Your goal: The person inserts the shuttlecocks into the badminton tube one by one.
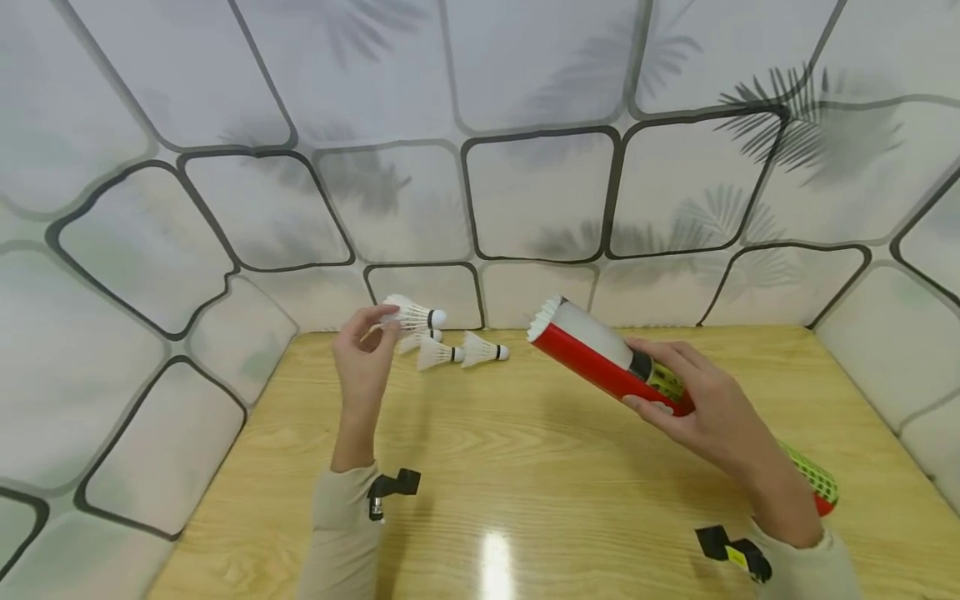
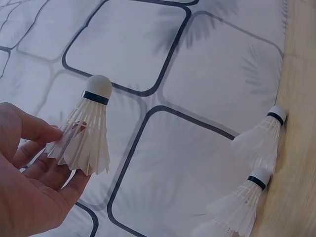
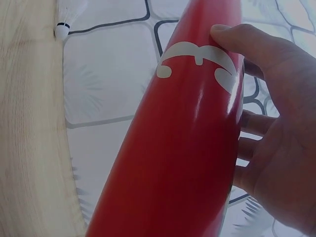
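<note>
Nearest us, the light sleeves reach over the wooden table, and a green-and-red cylinder lies partly hidden behind the right forearm. Farther on, we see the right hand grasping the red tube, tilted with its white-frilled end up and leftward. To the left, we find the left hand pinching one shuttlecock by its feathers, cork pointing right. Just beside it, three more shuttlecocks lie near the table's far edge, before the patterned backdrop.
</note>
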### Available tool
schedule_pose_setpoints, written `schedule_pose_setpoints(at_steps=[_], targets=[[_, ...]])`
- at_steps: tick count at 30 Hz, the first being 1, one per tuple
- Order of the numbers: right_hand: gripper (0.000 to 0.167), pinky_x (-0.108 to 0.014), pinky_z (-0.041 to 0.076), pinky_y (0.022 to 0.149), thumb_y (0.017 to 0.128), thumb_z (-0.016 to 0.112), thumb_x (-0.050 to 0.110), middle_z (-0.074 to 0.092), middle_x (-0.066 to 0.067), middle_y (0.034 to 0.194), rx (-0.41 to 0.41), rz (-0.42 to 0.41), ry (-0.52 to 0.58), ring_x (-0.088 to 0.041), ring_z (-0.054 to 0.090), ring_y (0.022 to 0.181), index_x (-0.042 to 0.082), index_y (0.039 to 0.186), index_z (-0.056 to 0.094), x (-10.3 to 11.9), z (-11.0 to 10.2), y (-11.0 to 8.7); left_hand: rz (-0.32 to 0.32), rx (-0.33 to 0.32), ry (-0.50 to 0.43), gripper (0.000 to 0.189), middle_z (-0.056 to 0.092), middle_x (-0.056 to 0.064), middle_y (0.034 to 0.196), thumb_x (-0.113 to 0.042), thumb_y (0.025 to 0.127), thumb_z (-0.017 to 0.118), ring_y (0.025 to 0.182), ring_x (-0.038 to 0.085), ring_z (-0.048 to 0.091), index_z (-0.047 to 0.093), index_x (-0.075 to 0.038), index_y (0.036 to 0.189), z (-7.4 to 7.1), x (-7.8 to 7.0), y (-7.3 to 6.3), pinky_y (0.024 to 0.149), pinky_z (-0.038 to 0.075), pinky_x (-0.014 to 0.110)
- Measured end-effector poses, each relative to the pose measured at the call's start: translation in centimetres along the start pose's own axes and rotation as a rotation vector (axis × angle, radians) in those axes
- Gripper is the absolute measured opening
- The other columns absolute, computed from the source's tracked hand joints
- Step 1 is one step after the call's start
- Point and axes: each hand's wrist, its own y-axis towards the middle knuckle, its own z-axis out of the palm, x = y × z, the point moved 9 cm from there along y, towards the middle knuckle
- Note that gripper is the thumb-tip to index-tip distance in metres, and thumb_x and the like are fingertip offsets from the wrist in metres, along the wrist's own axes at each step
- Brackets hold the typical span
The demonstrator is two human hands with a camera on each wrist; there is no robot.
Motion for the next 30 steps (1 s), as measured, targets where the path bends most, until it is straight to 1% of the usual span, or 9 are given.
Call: schedule_pose_setpoints(at_steps=[1,5,10,12,14,17,20,26,30], targets=[[0.075,-0.042,0.058,0.072,0.082,0.089,0.016,0.061,0.000,0.131,0.000,-0.001,-0.004,-0.017,0.058,0.101,0.029,0.148,0.055,0.0,0.0,0.0,0.007,0.008,-0.006,0.020,0.070,0.017,0.112,0.010,0.093,0.064,0.077,0.012,0.066,0.072,0.006,0.110,0.1,-0.2,-0.1,0.054,0.041,0.016],[0.077,-0.042,0.058,0.071,0.080,0.090,0.015,0.061,0.000,0.130,0.000,-0.009,-0.014,-0.017,0.058,0.100,0.028,0.147,0.055,0.1,0.0,0.0,0.024,0.037,-0.029,0.020,0.070,0.017,0.112,0.011,0.093,0.064,0.079,0.013,0.068,0.071,0.006,0.111,0.8,-1.0,-0.5,0.056,0.043,0.016],[0.078,-0.038,0.057,0.069,0.079,0.090,0.015,0.061,0.000,0.128,0.004,-0.014,-0.019,-0.017,0.058,0.097,0.028,0.147,0.055,0.2,0.1,-0.1,0.027,0.055,-0.048,0.019,0.069,0.020,0.113,0.012,0.093,0.064,0.088,0.014,0.070,0.070,0.009,0.110,1.6,-1.8,-1.1,0.069,0.054,0.018],[0.078,-0.036,0.057,0.067,0.079,0.090,0.014,0.061,0.000,0.127,0.008,-0.017,-0.016,-0.017,0.058,0.097,0.028,0.147,0.055,0.3,0.3,-0.1,0.039,0.058,-0.054,0.019,0.069,0.020,0.113,0.013,0.092,0.064,0.088,0.014,0.070,0.069,0.009,0.110,1.8,-2.2,-1.3,0.075,0.056,0.020],[0.079,-0.035,0.057,0.067,0.079,0.090,0.014,0.061,0.000,0.127,0.008,-0.025,-0.013,-0.017,0.058,0.096,0.028,0.148,0.055,0.4,0.5,0.0,0.060,0.061,-0.064,0.019,0.069,0.020,0.112,0.014,0.092,0.065,0.086,0.014,0.070,0.069,0.010,0.109,2.0,-2.8,-1.3,0.076,0.058,0.022],[0.079,-0.035,0.057,0.066,0.078,0.090,0.013,0.061,0.001,0.127,0.006,-0.037,-0.011,-0.016,0.058,0.096,0.027,0.148,0.055,0.6,0.6,0.0,0.093,0.069,-0.081,0.019,0.069,0.022,0.110,0.015,0.090,0.065,0.082,0.015,0.070,0.069,0.011,0.108,2.5,-3.7,-1.5,0.076,0.058,0.023],[0.079,-0.035,0.057,0.067,0.078,0.091,0.012,0.061,0.001,0.128,0.003,-0.043,-0.014,-0.015,0.057,0.096,0.025,0.147,0.056,0.8,0.7,0.0,0.128,0.092,-0.089,0.019,0.069,0.024,0.106,0.017,0.090,0.064,0.080,0.017,0.070,0.069,0.012,0.107,3.1,-4.5,-1.8,0.076,0.058,0.023],[0.078,-0.038,0.058,0.069,0.078,0.091,0.013,0.061,0.000,0.129,0.023,-0.038,-0.007,-0.016,0.058,0.098,0.025,0.147,0.056,1.2,1.0,0.1,0.165,0.138,-0.106,0.017,0.069,0.025,0.100,0.016,0.091,0.065,0.078,0.017,0.070,0.069,0.011,0.107,4.3,-5.0,-2.6,0.071,0.055,0.022],[0.077,-0.040,0.059,0.070,0.079,0.090,0.015,0.060,0.000,0.131,0.037,-0.037,-0.006,-0.017,0.058,0.099,0.027,0.147,0.055,1.5,1.5,0.2,0.195,0.153,-0.098,0.017,0.071,0.023,0.099,0.015,0.091,0.065,0.080,0.023,0.071,0.070,0.009,0.106,5.0,-5.2,-3.1,0.075,0.057,0.024]])
